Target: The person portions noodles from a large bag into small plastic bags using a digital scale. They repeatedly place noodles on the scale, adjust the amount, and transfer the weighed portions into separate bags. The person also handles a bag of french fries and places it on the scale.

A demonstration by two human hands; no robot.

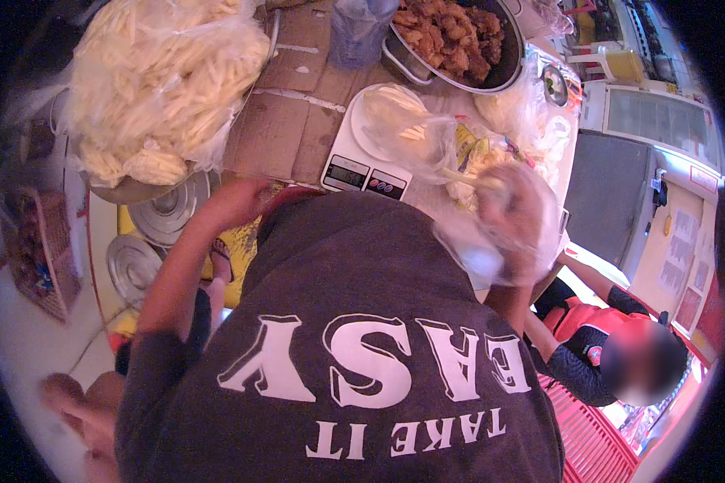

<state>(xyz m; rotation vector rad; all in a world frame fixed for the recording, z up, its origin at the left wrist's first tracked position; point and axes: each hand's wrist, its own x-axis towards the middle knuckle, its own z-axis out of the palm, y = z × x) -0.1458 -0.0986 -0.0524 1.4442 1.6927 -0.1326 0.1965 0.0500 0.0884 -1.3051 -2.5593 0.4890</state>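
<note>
My right hand [510,208] is blurred by motion, with clear plastic film around it. Its fingers close on pale potato strips [468,179], just right of a digital kitchen scale [345,158]. A clear plastic bag of cut potato strips [399,115] lies on the scale's round plate, its loose mouth turned towards this hand. Below the hand sits a printed plastic bag [474,151] with more pale strips. My left hand [257,196] is low at the table's near edge, beside my dark shirt; its fingers are partly in shadow and I cannot make out their grip.
A large clear bag of potato strips [169,90] stands at far left. Beyond the scale are a pot of browned fried pieces [453,39] and a bluish container [359,30]. Metal lids [172,208] lie below left. Another person [586,338] sits at right.
</note>
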